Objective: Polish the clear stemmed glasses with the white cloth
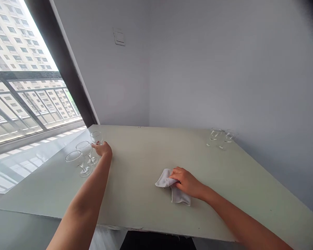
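Three clear stemmed wine glasses stand in a row at the left side of the table. My left hand (pixel 103 149) reaches to the farthest wine glass (pixel 96 136), its fingers closed around the lower part; the hand hides the stem and foot. Nearer to me are the middle wine glass (pixel 85 148) and the nearest wine glass (pixel 75 158), both upright. Over the middle of the table, my right hand (pixel 186 181) grips a crumpled white cloth (pixel 163 178), part of which hangs below the fingers.
Two more glasses, a left one (pixel 214 134) and a right one (pixel 227 136), are by the table's far right edge. The pale table (pixel 135 159) meets grey walls at the back. A large window (pixel 28 90) is at the left.
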`<act>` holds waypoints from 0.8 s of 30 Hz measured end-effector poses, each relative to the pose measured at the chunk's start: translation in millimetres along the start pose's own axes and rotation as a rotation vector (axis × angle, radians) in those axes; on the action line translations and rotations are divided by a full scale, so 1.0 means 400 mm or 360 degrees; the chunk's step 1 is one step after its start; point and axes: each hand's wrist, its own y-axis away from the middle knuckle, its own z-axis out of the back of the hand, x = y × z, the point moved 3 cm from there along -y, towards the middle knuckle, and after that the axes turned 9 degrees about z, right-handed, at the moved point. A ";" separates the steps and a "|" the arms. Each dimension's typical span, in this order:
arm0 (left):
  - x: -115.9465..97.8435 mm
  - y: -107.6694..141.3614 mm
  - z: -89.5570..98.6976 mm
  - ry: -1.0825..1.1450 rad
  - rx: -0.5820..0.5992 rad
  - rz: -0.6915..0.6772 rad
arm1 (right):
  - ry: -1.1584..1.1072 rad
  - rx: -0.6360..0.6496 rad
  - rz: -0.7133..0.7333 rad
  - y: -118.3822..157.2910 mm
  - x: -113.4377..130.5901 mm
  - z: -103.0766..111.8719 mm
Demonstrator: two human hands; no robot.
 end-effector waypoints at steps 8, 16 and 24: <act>-0.037 0.141 -0.054 0.0131 0.0488 -0.0124 | -0.0812 -0.0967 -0.0567 -0.029 -0.135 0.056; -0.055 0.539 -0.063 -0.0003 0.1425 -0.0879 | -0.1715 -0.1583 -0.0704 -0.130 -0.176 0.105; 0.002 0.557 -0.048 -0.0455 0.1203 -0.1253 | -0.1950 -0.1277 -0.0408 -0.167 -0.061 0.067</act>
